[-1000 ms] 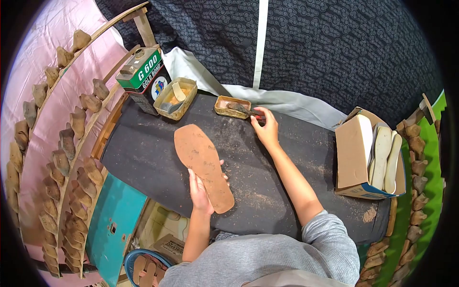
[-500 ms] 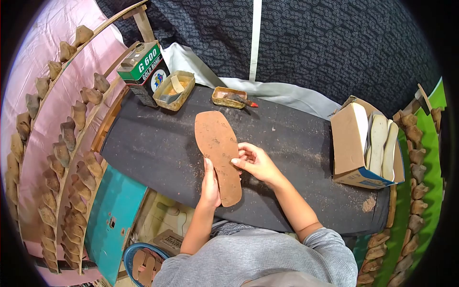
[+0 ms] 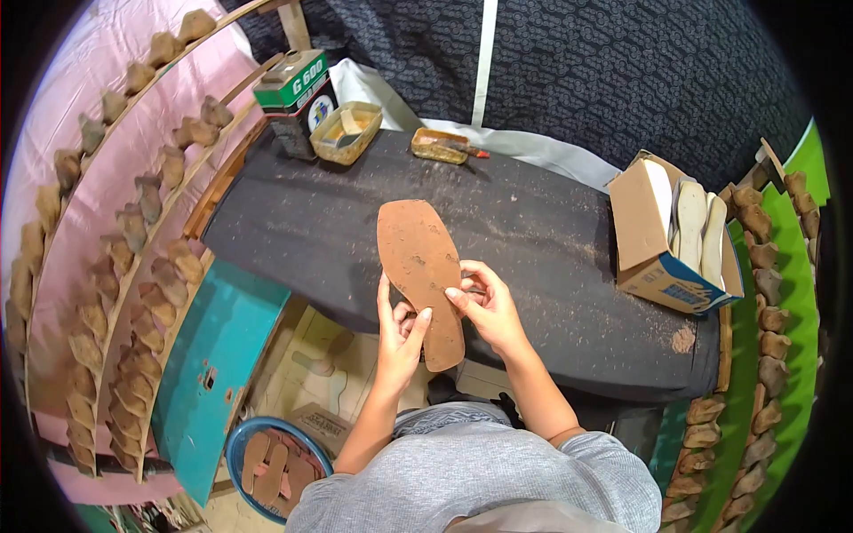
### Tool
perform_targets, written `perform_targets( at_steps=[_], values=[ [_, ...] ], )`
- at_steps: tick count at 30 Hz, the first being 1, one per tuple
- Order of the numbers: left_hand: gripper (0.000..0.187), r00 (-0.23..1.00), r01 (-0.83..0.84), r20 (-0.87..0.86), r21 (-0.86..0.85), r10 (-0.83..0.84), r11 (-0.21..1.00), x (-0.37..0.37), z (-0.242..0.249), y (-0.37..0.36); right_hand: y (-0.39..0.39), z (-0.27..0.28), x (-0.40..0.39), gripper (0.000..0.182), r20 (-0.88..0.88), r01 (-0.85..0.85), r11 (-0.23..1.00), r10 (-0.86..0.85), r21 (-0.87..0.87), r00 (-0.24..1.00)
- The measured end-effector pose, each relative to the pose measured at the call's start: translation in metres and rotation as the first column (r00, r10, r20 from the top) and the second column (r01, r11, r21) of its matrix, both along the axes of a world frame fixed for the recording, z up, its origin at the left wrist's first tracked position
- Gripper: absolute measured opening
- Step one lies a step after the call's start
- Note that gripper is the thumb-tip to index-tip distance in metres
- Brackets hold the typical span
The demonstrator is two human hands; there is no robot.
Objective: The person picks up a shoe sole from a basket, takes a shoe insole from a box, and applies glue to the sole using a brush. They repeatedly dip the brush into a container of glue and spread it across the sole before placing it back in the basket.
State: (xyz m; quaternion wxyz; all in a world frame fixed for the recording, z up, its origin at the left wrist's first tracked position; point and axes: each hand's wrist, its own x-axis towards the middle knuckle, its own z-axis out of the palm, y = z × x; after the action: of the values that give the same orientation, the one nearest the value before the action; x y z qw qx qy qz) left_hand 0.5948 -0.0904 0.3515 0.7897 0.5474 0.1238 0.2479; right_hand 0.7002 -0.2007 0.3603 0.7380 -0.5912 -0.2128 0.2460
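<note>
A brown shoe sole (image 3: 418,258), scuffed with dark marks, is held between my two hands over the near edge of the black-covered table (image 3: 551,240). My left hand (image 3: 400,333) grips its left side, thumb on the upper face and fingers behind. On the opposite edge, my right hand (image 3: 484,306) pinches the sole at its narrow middle, with the thumb on top. The wide end points away from me and the narrow end toward my body.
Beyond the sole stand a G 600 can (image 3: 298,102), a yellowish tub (image 3: 346,133) and a small tray (image 3: 440,145) with a red-tipped brush. A cardboard box (image 3: 640,222) holds pale soles at right. Shoe lasts (image 3: 147,200) line racks on both sides. A blue basin (image 3: 235,453) contains sole pieces.
My left hand has moved up the sole's edge, its thumb now on the face. The view has shifted, showing more floor between the table and my body.
</note>
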Motion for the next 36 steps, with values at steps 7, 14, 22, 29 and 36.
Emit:
perform_targets(
  at_steps=[7, 14, 22, 29, 36],
  values=[
    [0.081, 0.997, -0.062, -0.041, 0.003, 0.062, 0.998, -0.096, -0.006, -0.024, -0.022, -0.003, -0.088, 0.036, -0.011, -0.051, 0.999, 0.051, -0.008, 0.999],
    [0.080, 0.984, -0.129, -0.116, 0.088, 0.138, 0.988, -0.177, 0.000, -0.051, -0.046, -0.001, -0.162, 0.035, -0.023, -0.074, 0.997, 0.074, 0.004, 0.997],
    [0.080, 0.949, -0.263, -0.149, 0.107, 0.277, 0.959, -0.255, 0.000, -0.089, -0.067, 0.000, -0.223, 0.035, -0.029, -0.245, 0.969, 0.244, -0.035, 0.969],
    [0.079, 0.900, -0.375, -0.198, 0.104, 0.388, 0.921, -0.324, -0.019, -0.143, -0.104, -0.024, -0.280, 0.035, -0.074, -0.386, 0.922, 0.383, -0.034, 0.921],
    [0.081, 0.857, -0.417, -0.319, 0.035, 0.406, 0.908, -0.402, -0.038, -0.177, -0.125, -0.056, -0.342, 0.038, -0.174, -0.528, 0.843, 0.507, -0.100, 0.844]
  ],
)
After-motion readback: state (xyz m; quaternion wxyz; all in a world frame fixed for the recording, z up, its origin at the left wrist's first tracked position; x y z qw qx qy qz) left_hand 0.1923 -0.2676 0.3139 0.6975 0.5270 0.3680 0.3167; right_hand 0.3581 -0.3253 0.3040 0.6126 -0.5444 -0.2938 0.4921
